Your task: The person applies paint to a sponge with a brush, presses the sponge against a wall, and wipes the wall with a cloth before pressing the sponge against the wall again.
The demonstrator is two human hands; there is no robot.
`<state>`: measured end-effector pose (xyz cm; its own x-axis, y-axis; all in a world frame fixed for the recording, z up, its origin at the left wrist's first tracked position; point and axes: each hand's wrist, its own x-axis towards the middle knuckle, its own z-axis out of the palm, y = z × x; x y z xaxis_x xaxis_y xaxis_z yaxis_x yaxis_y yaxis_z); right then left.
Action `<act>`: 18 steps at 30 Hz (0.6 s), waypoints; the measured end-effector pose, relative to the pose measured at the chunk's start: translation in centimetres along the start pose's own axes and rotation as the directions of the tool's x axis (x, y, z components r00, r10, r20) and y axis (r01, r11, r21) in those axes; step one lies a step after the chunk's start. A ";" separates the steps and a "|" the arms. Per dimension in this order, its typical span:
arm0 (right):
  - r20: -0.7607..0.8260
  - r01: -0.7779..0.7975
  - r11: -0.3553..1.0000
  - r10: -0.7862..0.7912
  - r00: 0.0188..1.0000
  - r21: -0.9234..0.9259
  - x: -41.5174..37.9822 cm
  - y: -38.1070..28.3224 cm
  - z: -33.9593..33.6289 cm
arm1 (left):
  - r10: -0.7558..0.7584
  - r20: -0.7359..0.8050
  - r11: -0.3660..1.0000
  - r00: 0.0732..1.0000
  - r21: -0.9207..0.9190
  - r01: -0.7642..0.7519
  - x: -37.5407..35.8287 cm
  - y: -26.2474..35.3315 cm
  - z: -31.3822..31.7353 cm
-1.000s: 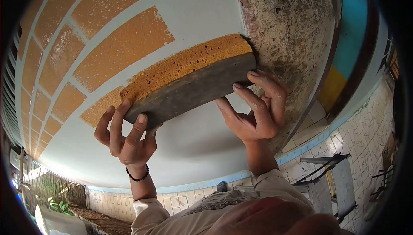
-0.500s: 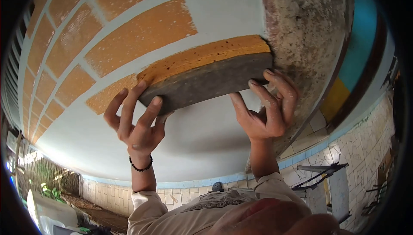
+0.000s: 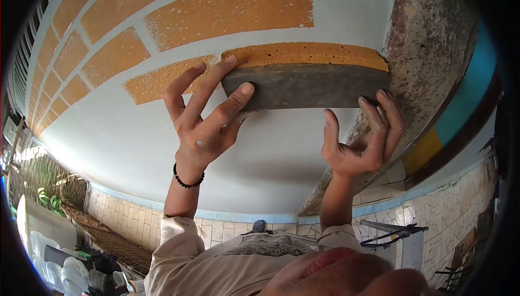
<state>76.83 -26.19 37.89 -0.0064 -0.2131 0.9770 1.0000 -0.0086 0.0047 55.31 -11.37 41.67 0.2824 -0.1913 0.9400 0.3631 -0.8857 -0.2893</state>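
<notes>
A sponge-like orange block with a dark grey face (image 3: 309, 86) lies against the white wall (image 3: 271, 150). My left hand (image 3: 203, 117), with a black bead bracelet on its wrist, grips the block's left end between fingers and thumb. At the block's lower right edge, the fingertips of my right hand (image 3: 363, 139) touch the grey face, and its thumb stands apart below. Orange brick shapes (image 3: 233, 14) cover the wall above and to the left. One orange patch (image 3: 157, 85) sits just left of the block.
Rough, stained bare wall (image 3: 428, 41) runs down the right side, with a turquoise band (image 3: 471, 95) beyond. Below are a tiled floor (image 3: 449, 209) and a dark metal frame (image 3: 392, 232). Plastic containers (image 3: 70, 274) stand at the lower left.
The wall and block appear further right in view, and the block looks more level. My right thumb has come away from the block's lower edge.
</notes>
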 end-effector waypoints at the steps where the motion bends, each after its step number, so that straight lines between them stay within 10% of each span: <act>1: 0.016 -0.002 1.000 0.003 1.000 -0.011 0.0 -0.1 -0.1 | 0.002 0.000 1.000 1.000 0.000 -0.002 0.0 0.0 0.0; 18: 0.009 0.038 0.964 -0.037 0.999 -0.261 -0.5 -2.2 1.0 | 0.143 -0.148 0.979 0.979 -0.123 -0.162 -1.3 0.4 2.1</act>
<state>74.64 -25.10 37.57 -0.0436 -0.2040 0.9780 0.9623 -0.2717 -0.0138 56.98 -10.59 39.91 0.1969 -0.3763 0.9053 0.2008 -0.8884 -0.4129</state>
